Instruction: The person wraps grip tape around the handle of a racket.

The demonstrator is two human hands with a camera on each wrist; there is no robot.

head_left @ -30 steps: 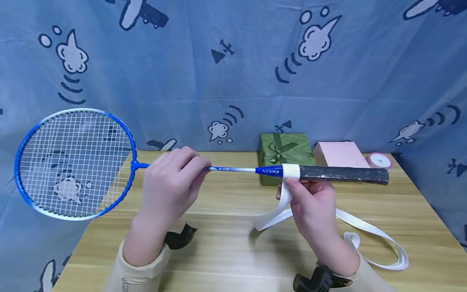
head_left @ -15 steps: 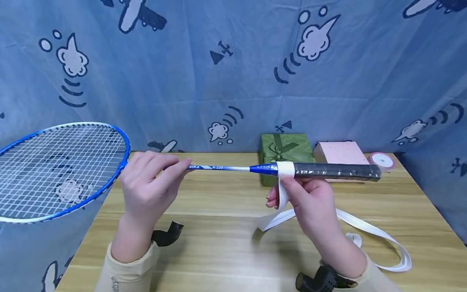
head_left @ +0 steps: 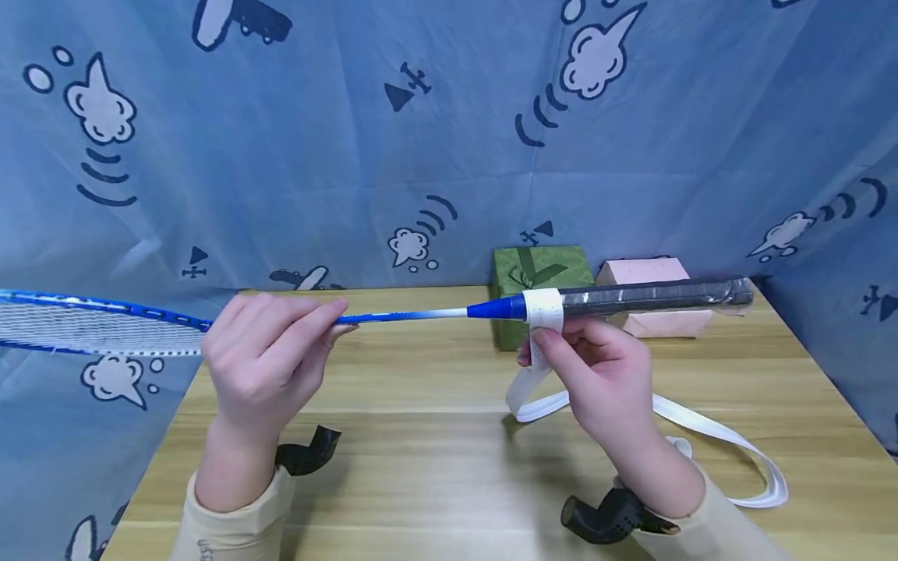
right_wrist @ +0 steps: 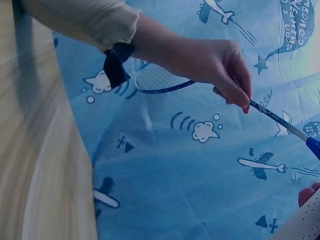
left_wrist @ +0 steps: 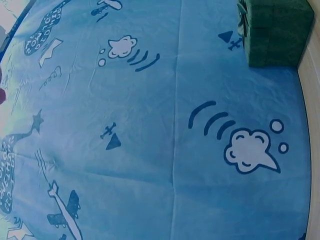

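Blue racket [head_left: 393,315] head cut off left, left hand [head_left: 263,354] pinching shaft

The racket head [head_left: 91,327] is turned nearly edge-on and runs off the head view's left side, so its strings are a thin blur. The right hand [head_left: 596,378] covers where the white grip tape [head_left: 543,310] leaves the handle, and in the right wrist view only a fingertip [right_wrist: 306,195] shows. The pink box [head_left: 648,273] sits half behind the handle.
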